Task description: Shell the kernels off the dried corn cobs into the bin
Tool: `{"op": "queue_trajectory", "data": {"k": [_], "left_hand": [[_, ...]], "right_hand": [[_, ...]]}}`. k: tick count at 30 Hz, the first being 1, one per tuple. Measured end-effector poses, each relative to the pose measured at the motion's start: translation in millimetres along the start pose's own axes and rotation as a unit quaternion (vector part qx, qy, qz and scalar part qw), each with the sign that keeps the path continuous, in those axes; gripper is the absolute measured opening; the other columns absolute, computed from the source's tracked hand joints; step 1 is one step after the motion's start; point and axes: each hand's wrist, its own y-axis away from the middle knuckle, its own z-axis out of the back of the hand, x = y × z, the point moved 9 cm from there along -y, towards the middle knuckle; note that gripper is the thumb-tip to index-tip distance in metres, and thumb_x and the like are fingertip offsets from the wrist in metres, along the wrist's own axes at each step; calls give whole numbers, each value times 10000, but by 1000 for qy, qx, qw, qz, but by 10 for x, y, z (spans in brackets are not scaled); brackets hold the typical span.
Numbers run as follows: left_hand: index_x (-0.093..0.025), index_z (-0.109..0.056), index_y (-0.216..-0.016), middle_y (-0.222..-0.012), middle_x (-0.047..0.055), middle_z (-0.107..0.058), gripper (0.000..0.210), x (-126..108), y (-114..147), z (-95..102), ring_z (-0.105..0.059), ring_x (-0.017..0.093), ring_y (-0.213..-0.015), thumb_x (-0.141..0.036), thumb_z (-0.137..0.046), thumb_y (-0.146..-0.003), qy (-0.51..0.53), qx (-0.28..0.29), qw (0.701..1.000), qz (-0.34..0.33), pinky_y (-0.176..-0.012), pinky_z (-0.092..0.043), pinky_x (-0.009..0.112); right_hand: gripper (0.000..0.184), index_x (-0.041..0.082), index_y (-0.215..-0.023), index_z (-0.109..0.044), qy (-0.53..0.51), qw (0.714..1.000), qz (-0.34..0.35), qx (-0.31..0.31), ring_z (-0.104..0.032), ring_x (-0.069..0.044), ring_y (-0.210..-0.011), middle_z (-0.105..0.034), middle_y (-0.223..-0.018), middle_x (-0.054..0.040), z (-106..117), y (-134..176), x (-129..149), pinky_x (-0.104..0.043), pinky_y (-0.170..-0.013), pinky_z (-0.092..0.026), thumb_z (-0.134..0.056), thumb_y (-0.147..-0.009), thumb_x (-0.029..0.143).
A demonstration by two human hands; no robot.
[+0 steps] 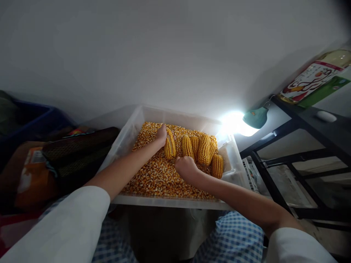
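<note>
Both hands were busy in the tub (128,133) of loose kernels (153,175). My left hand (161,134) was clamped round the far end of a corn cob (170,145), whose long axis ran away from me, tilted a little to the left, probably so I could steady it. My right hand (185,166) was curled shut just beside it; whether it held anything I couldn't tell. More cobs (204,149) lay side by side to the right, pointing much the same way.
</note>
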Motion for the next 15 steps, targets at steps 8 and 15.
{"op": "queue_trajectory", "data": {"k": [8,15], "left_hand": [[-190,-442,-631,-419,-16,-447,306,18,-41,6,-528,147,-439,-447,-329,-754,9,-11,1000,-18,-463,-414,257],[-199,-406,-580,-370,-27,-410,288,-15,0,-4,-504,142,-391,-407,-304,-751,-4,17,999,-26,-454,-403,255]], "right_hand": [[199,72,-813,-610,-11,999,-26,-22,-595,-199,-675,-616,-738,-147,-6,-29,-116,-257,-536,-429,-444,-712,28],[321,132,-924,-613,-44,999,17,2,-586,-196,-814,-637,-863,-119,79,-39,-482,-260,-688,-408,-349,-841,294]]}}
